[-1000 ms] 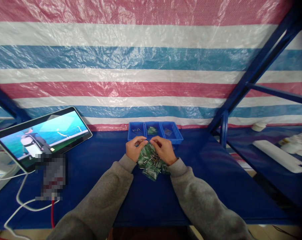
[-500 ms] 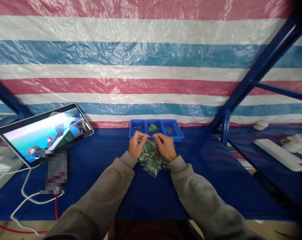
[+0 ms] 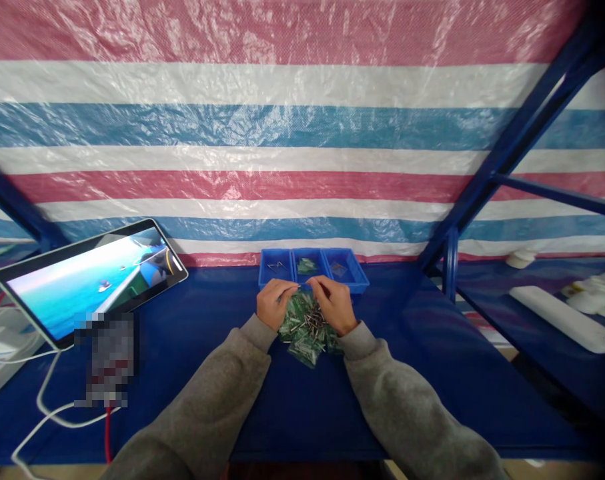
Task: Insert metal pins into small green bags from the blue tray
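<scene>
My left hand (image 3: 273, 303) and my right hand (image 3: 336, 305) meet above a pile of small green packets and metal pins (image 3: 305, 330) on the blue table (image 3: 302, 393). Both hands have fingers pinched together, holding a small item between them that is too small to name. Just behind the hands stands a row of three blue trays (image 3: 313, 265): the left one holds thin metal pieces, the middle one green bits, the right one something clear.
A tablet (image 3: 89, 275) playing a video leans at the left, with white and red cables (image 3: 57, 417) below it. Blue shelf frame posts (image 3: 449, 270) rise at the right, with white objects (image 3: 562, 310) on that shelf. A striped tarp (image 3: 282, 133) hangs behind.
The hands stay pinched together over the pile, with only small finger shifts. The video picture on the tablet has changed.
</scene>
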{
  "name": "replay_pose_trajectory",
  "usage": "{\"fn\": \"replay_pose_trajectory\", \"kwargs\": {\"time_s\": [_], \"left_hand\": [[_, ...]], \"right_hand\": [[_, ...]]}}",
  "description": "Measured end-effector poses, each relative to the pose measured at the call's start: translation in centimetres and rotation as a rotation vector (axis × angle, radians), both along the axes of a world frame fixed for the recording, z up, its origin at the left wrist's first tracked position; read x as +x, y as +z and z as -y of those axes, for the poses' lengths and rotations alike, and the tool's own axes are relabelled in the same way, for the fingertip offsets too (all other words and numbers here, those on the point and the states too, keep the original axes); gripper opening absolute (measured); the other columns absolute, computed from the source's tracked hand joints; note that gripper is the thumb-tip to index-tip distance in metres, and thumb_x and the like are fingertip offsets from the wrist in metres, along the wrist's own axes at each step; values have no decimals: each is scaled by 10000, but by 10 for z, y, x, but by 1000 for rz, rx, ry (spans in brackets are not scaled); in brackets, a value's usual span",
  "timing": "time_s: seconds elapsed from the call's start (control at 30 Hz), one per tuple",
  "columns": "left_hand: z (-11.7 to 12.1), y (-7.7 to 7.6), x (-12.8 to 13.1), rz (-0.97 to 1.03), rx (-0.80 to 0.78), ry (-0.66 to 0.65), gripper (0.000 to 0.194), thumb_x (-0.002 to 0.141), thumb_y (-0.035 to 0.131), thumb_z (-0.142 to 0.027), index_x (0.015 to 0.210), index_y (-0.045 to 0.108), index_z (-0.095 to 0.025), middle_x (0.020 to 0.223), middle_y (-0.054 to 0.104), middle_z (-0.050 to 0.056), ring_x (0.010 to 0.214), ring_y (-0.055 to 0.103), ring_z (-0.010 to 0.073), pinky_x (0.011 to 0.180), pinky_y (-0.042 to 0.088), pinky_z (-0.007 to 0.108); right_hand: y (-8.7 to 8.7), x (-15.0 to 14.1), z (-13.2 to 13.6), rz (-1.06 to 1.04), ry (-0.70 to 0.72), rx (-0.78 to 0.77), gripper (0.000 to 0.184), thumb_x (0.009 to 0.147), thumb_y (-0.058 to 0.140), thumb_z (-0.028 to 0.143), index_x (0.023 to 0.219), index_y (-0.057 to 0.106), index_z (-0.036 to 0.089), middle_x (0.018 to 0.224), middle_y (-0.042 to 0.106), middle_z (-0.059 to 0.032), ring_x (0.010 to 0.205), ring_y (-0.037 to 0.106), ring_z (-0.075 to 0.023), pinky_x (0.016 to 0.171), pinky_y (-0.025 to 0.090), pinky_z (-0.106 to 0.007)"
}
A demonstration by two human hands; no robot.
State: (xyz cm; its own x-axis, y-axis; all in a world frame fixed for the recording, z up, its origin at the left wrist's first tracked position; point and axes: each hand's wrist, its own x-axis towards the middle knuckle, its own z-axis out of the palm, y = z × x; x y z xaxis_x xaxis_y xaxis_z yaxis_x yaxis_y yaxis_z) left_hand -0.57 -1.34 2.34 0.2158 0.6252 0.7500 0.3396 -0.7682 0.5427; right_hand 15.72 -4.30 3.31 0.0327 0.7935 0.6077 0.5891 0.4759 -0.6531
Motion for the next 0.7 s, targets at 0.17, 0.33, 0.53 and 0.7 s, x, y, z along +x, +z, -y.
{"fn": "replay_pose_trajectory", "kwargs": {"time_s": [0.17,0.33,0.53,0.7], "left_hand": [[2,-1,1,10,-77,0,226,874,473,-299,915,668,-193,780,674,44,755,616,156,753,481,288],[3,-5,3,72,-184,19,225,854,501,-343,923,641,-181,647,631,0,600,594,111,650,479,226],[2,-5,4,225,-348,-42,273,765,627,-344,983,616,-179,597,620,-26,533,579,100,580,476,208],[0,-1,7,290,-472,-96,230,724,665,-337,840,665,-139,769,676,35,679,624,138,624,498,223]], "right_hand": [[-1,0,0,27,56,-10,263,879,446,343,885,653,181,759,664,-32,641,581,-150,622,420,-252],[-2,-2,0,62,141,-34,251,860,478,363,911,651,189,728,654,-22,586,554,-137,585,416,-246],[-3,-2,1,69,120,-26,245,879,452,342,811,631,189,689,633,-18,603,552,-142,588,393,-242],[-2,-1,1,35,89,-37,265,900,419,323,790,609,176,662,609,-10,608,553,-137,583,373,-231]]}}
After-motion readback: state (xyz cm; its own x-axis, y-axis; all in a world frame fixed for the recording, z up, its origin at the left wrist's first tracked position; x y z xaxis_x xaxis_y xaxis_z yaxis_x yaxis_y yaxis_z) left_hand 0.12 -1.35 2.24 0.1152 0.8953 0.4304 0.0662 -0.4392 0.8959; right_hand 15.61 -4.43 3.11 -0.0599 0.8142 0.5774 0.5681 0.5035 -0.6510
